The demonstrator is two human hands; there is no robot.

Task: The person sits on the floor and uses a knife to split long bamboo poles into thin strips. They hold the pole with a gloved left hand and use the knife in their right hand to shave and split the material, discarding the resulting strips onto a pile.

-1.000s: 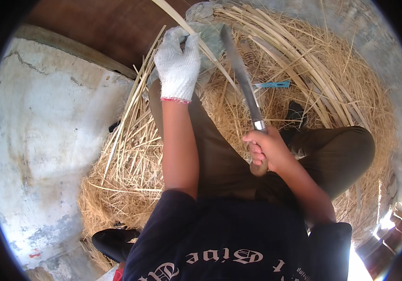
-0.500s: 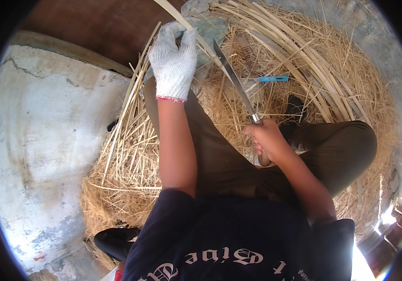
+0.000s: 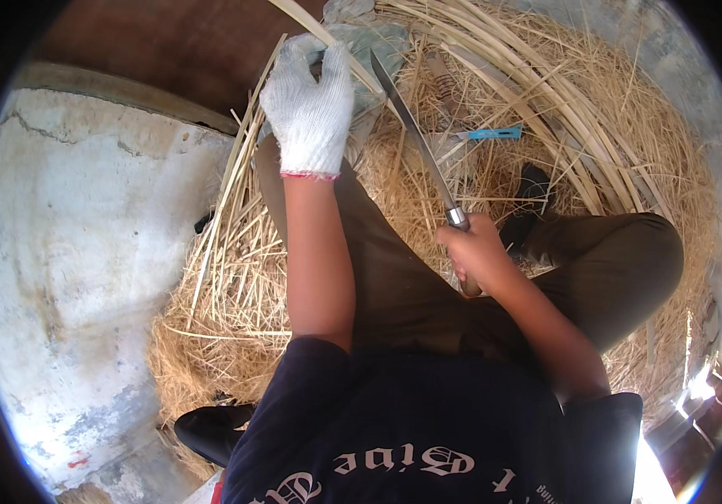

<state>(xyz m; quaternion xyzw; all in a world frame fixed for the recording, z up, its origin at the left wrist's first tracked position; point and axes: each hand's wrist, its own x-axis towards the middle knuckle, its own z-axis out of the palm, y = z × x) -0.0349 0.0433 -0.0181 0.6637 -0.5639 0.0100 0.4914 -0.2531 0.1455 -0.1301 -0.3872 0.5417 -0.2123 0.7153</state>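
Note:
My left hand (image 3: pixel 309 118), in a white knitted glove with a red cuff, is closed around a pale bamboo strip (image 3: pixel 300 15). The strip slants from the top edge down to the right, its lower end close to the knife blade. Whether blade and strip touch, I cannot tell. Bare, my right hand (image 3: pixel 480 250) grips the handle of a long, narrow knife (image 3: pixel 418 134) with a metal collar. Its blade points up and to the left, above the shavings between my legs.
Bamboo shavings (image 3: pixel 235 307) cover the floor around my legs. Long strips (image 3: pixel 563 109) lie in a bundle at the upper right. A blue-handled cutter (image 3: pixel 495 133) rests on the shavings beyond the knife. A worn wall (image 3: pixel 92 252) stands at the left, a brown panel (image 3: pixel 176 50) at the upper left.
The knife has shifted slightly up and to the left, its tip now higher beside the strip. My gloved left hand has moved a little left with the strip.

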